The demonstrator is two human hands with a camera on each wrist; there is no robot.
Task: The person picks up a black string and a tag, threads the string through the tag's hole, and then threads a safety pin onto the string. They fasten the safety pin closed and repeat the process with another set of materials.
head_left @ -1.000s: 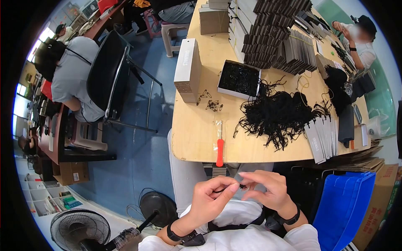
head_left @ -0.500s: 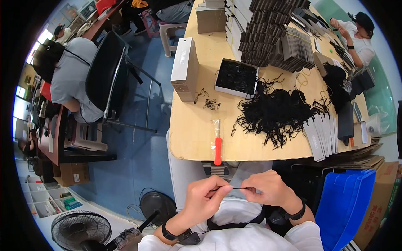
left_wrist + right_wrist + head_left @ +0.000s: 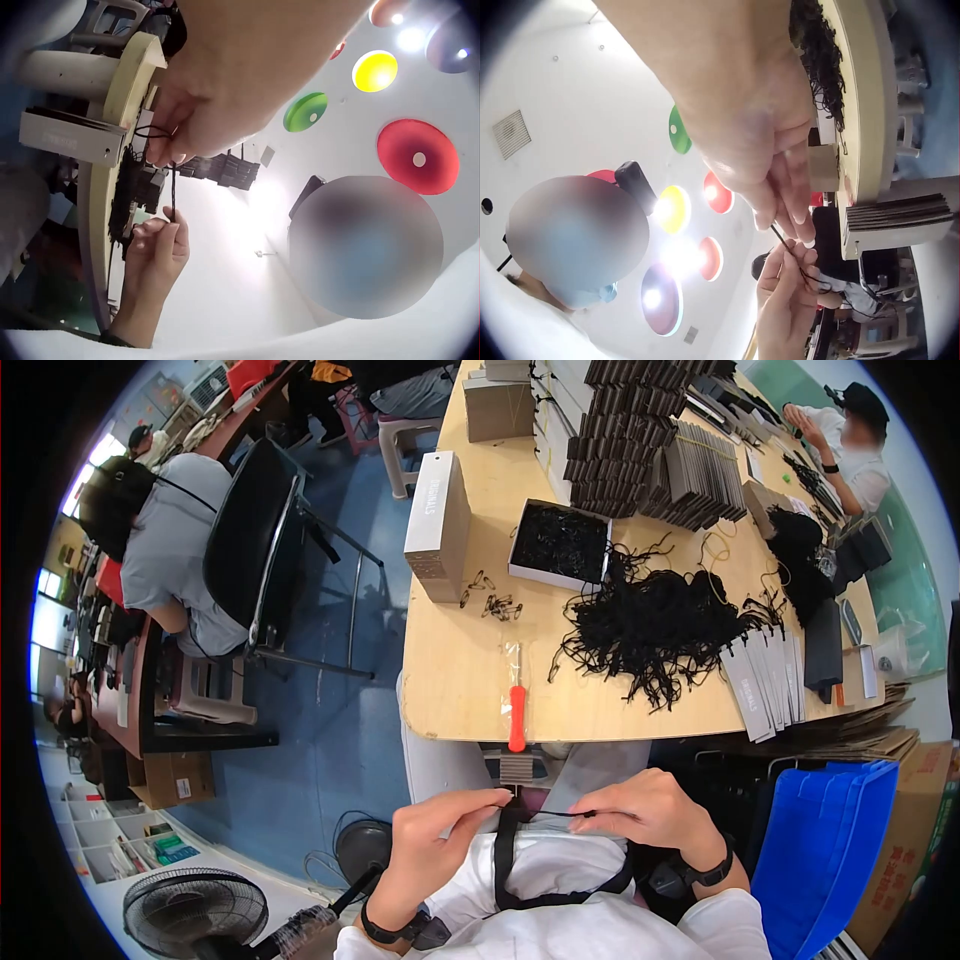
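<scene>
Both hands are over the lap, just in front of the table, with a thin black cord (image 3: 552,815) stretched between them. The left hand (image 3: 437,848) pinches one end between thumb and fingers; in the left wrist view a small loop of the cord (image 3: 173,195) sticks out past those fingertips. At the other end the right hand (image 3: 650,815) pinches the cord between thumb and forefinger, its fingers pointing left. A loose tail of cord trails beyond the left hand in the right wrist view. A large heap of black cords (image 3: 660,625) lies on the table ahead.
On the table (image 3: 450,705) are a red-handled tool (image 3: 517,718), small metal pins (image 3: 500,607), a white box of black pieces (image 3: 560,545), a grey card stack (image 3: 440,525) and fanned tags (image 3: 765,685). A blue bin (image 3: 825,850) stands to the right, a fan (image 3: 195,910) at left.
The hands were close together at first, then drew apart with the cord stretched between them. Since then the left hand has moved further left, and more cord shows between the hands.
</scene>
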